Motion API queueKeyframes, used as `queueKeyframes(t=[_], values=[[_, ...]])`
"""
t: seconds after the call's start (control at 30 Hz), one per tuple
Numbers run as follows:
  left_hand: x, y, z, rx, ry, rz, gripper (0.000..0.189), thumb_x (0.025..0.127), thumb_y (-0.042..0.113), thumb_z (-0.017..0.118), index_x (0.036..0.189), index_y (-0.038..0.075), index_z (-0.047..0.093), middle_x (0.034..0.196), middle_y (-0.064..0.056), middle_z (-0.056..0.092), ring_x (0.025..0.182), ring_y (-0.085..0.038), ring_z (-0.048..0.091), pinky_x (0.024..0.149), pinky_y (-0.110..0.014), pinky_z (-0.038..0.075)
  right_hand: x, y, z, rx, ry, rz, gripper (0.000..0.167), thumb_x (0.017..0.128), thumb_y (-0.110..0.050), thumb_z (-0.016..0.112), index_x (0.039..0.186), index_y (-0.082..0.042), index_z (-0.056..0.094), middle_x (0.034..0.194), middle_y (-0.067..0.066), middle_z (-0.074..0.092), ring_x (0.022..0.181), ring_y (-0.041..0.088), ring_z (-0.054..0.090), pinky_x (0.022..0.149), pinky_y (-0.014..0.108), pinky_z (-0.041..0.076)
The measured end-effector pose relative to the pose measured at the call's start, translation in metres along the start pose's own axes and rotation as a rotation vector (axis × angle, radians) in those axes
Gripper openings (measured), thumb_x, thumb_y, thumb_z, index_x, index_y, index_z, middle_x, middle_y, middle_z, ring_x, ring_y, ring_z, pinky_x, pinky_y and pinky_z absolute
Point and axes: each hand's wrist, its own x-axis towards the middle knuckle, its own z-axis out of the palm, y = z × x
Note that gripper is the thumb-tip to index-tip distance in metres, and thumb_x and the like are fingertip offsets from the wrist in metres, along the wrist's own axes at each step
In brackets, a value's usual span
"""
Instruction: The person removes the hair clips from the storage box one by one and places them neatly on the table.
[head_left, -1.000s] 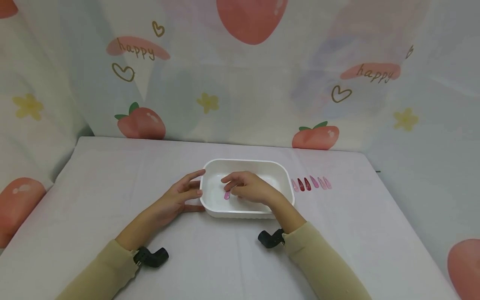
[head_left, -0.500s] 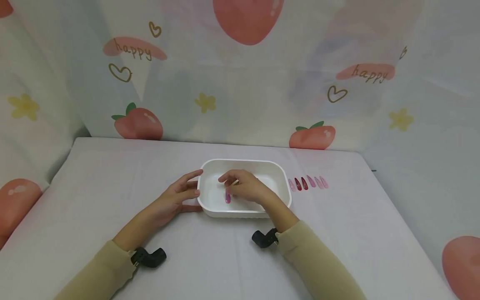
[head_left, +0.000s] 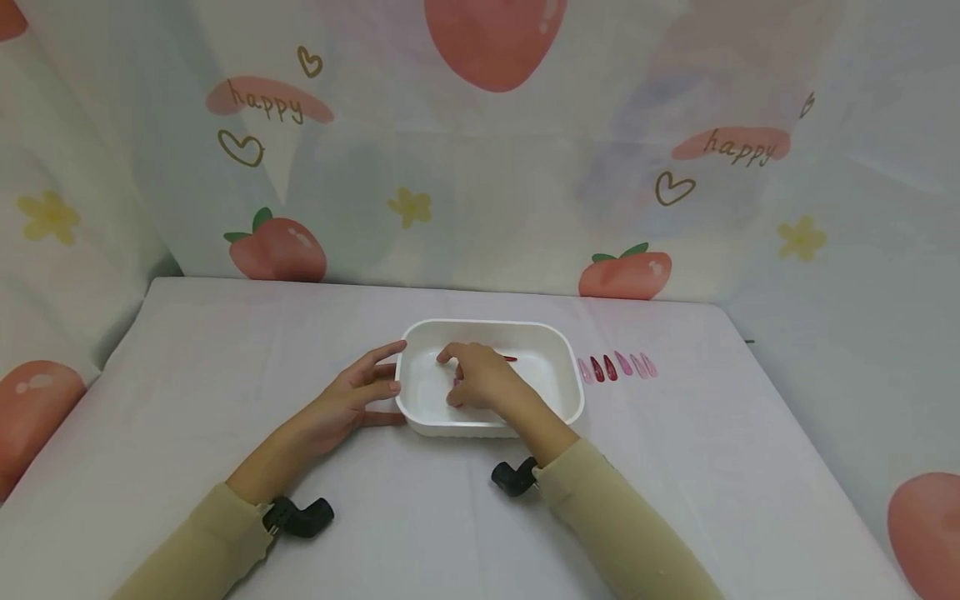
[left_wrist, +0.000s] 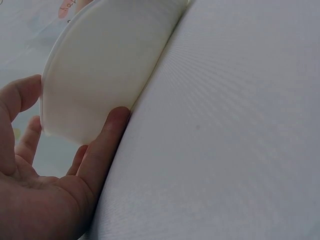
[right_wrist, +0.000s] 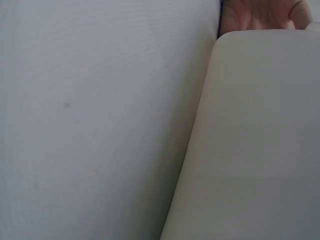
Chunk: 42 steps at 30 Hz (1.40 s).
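A white rectangular tray (head_left: 489,429) stands on the table. Against its left end rests my left hand (head_left: 347,398), fingers spread, with fingertips at the rim and the outer wall. The left wrist view shows this hand (left_wrist: 55,175) reaching along the curved wall. My right hand (head_left: 483,379) is down inside the tray, thumb and fingers curled around a pink snap hair clip (head_left: 456,382), most of which they hide. Behind that hand, a red hair clip (head_left: 510,358) lies on the tray floor. In the right wrist view, the tray wall (right_wrist: 250,125) hides the right hand.
Right of the tray, several pink and red hair clips (head_left: 617,367) lie in a row on the white tablecloth (head_left: 420,517). A patterned cloth backdrop (head_left: 480,183) hangs behind the table and at its sides.
My right hand has shifted slightly left and its fingers have closed over the pink hair clip, which showed more before. The red clip has come into sight. My left hand stays at the tray.
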Motion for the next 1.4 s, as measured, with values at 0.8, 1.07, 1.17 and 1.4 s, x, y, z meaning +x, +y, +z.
queueKeyframes(t=[0.8, 1.07, 1.17, 1.4], values=[[-0.001, 0.001, 0.002, 0.009, 0.005, -0.002, 0.066, 0.101, 0.011, 0.057, 0.157, 0.022, 0.027, 0.155, -0.02, 0.03, 0.131, -0.038, 0.048, 0.095, -0.055, 0.053, -0.011, 0.016, -0.013, 0.293, 0.009, -0.077, 0.051, 0.079, 0.004, 0.069, 0.125, -0.016, 0.066, 0.096, 0.001, 0.069, 0.082, 0.018, 0.063, 0.059, 0.029, 0.053], [-0.001, -0.001, 0.0, 0.008, 0.001, 0.007, 0.066, 0.1, 0.01, 0.057, 0.158, 0.02, 0.026, 0.155, -0.02, 0.031, 0.13, -0.037, 0.049, 0.095, -0.055, 0.053, -0.024, 0.03, -0.025, 0.393, 0.049, -0.135, 0.048, 0.083, -0.001, 0.071, 0.128, -0.014, 0.066, 0.098, 0.002, 0.069, 0.081, 0.021, 0.063, 0.063, 0.03, 0.053], [-0.001, -0.001, 0.0, 0.003, -0.003, 0.013, 0.067, 0.1, 0.01, 0.058, 0.158, 0.019, 0.025, 0.155, -0.02, 0.031, 0.129, -0.037, 0.049, 0.095, -0.055, 0.053, -0.029, 0.036, -0.03, 0.455, 0.061, -0.153, 0.047, 0.084, -0.002, 0.071, 0.129, -0.014, 0.065, 0.1, 0.007, 0.068, 0.079, 0.022, 0.062, 0.064, 0.035, 0.056], [0.0, -0.002, -0.001, -0.001, -0.008, 0.019, 0.067, 0.1, 0.011, 0.058, 0.158, 0.019, 0.024, 0.154, -0.021, 0.031, 0.129, -0.037, 0.049, 0.095, -0.055, 0.054, -0.039, 0.048, -0.039, 0.559, 0.095, -0.169, 0.044, 0.086, -0.004, 0.072, 0.128, -0.016, 0.065, 0.108, 0.015, 0.068, 0.083, 0.024, 0.066, 0.075, 0.051, 0.057]])
